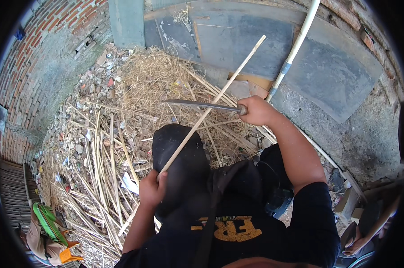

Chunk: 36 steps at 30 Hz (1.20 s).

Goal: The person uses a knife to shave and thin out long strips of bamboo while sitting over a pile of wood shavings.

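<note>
A long, pale bamboo strip (237,73) slants up and away to the right over my dark-clad knee. Its near end is in my closed left hand (152,191), thumb laid along the strip. My right hand (256,110) is wrapped round the handle of a long knife (184,102). The blade points left and crosses the strip about midway along its length, appearing to rest against it. Most of the knife's handle is hidden inside my fist.
Loose bamboo strips (101,178) cover the rubble at left, with dry shavings (144,76) heaped beyond. A brick wall (36,80) stands left; a pale pipe (296,47) leans near grey panels (242,40). Parts of other people (36,234) show lower left, and a hand (356,245) lower right.
</note>
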{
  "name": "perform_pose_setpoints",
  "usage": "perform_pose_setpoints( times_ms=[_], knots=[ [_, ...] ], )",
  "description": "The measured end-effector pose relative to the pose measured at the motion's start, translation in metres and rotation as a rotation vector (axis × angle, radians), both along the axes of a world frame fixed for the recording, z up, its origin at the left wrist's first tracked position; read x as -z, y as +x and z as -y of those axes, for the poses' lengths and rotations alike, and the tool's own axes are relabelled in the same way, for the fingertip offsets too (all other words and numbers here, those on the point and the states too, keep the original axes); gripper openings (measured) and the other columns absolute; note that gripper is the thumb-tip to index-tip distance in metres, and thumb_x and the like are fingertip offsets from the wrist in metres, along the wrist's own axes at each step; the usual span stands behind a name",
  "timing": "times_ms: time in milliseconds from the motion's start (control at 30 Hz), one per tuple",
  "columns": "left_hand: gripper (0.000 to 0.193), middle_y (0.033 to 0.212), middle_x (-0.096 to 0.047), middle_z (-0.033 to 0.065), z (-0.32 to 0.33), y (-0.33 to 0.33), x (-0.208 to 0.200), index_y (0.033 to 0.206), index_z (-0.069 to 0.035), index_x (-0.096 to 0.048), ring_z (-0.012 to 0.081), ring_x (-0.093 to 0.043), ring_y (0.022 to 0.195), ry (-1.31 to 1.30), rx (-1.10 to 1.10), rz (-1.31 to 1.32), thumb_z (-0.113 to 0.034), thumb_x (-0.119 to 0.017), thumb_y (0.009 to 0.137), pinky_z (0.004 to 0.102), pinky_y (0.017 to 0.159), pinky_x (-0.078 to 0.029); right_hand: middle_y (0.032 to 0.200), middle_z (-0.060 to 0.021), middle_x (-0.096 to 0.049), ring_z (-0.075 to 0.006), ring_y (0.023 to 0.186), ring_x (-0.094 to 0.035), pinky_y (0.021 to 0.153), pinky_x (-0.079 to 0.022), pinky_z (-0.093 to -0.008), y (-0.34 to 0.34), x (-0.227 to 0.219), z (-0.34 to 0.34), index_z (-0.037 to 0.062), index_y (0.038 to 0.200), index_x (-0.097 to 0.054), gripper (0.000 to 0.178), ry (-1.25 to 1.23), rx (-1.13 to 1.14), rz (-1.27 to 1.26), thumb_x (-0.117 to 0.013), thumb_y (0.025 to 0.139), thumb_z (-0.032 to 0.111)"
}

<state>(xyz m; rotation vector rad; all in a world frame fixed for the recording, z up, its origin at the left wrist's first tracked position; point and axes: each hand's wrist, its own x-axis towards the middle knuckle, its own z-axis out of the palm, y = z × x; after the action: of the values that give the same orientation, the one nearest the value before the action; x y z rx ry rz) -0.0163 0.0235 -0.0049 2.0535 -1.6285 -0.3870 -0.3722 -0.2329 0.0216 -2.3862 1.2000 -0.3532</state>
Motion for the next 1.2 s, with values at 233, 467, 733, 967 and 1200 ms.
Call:
perform_pose_setpoints(
  times_ms=[233,467,733,967,1200],
  knots=[
    [0.044,0.054,-0.051,0.0194,0.002,0.002,-0.004,0.068,-0.003,-0.048,0.0410,-0.055,0.051,0.035,0.011,0.003,-0.034,-0.066,0.094,0.0462,0.050,-0.042,0.081,-0.0189,-0.068,-0.0393,0.083,-0.067,0.074,-0.053,-0.0486,0.019,-0.020,-0.025,0.0078,0.093,-0.068,0.024,0.048,-0.004,-0.110,-0.070,0.073,0.020],
    [0.045,0.055,-0.052,0.0198,0.002,0.004,0.000,0.069,-0.003,-0.049,0.0413,-0.056,0.052,0.008,0.033,0.013,-0.036,-0.066,0.094,0.0467,0.051,-0.042,0.085,-0.0200,-0.069,-0.0397,0.087,-0.067,0.078,-0.053,-0.0491,0.011,-0.009,-0.007,0.0067,0.095,-0.069,0.028,0.073,-0.038,-0.146,-0.070,0.072,0.021],
    [0.046,0.057,-0.054,0.0203,0.002,0.005,-0.002,0.069,-0.002,-0.050,0.0421,-0.058,0.055,0.037,0.006,-0.028,-0.037,-0.067,0.093,0.0467,0.053,-0.044,0.088,-0.0209,-0.069,-0.0395,0.088,-0.067,0.078,-0.053,-0.0472,0.008,-0.021,-0.015,0.0052,0.096,-0.069,0.027,0.165,0.061,-0.062,-0.069,0.074,0.020],
    [0.046,0.056,-0.053,0.0199,0.004,0.003,-0.006,0.068,-0.002,-0.050,0.0409,-0.057,0.053,0.062,0.009,-0.018,-0.037,-0.068,0.093,0.0450,0.052,-0.044,0.089,-0.0185,-0.069,-0.0377,0.088,-0.067,0.077,-0.053,-0.0472,0.023,-0.028,-0.030,0.0078,0.095,-0.069,0.025,0.105,-0.033,-0.198,-0.071,0.075,0.021],
    [0.046,0.055,-0.052,0.0190,0.004,0.002,-0.006,0.067,-0.002,-0.050,0.0393,-0.055,0.051,0.030,-0.001,-0.029,-0.036,-0.069,0.092,0.0440,0.051,-0.043,0.084,-0.0193,-0.069,-0.0382,0.085,-0.067,0.076,-0.052,-0.0466,0.006,-0.011,-0.001,0.0062,0.098,-0.070,0.029,0.134,0.011,-0.108,-0.074,0.074,0.022]
  ],
)
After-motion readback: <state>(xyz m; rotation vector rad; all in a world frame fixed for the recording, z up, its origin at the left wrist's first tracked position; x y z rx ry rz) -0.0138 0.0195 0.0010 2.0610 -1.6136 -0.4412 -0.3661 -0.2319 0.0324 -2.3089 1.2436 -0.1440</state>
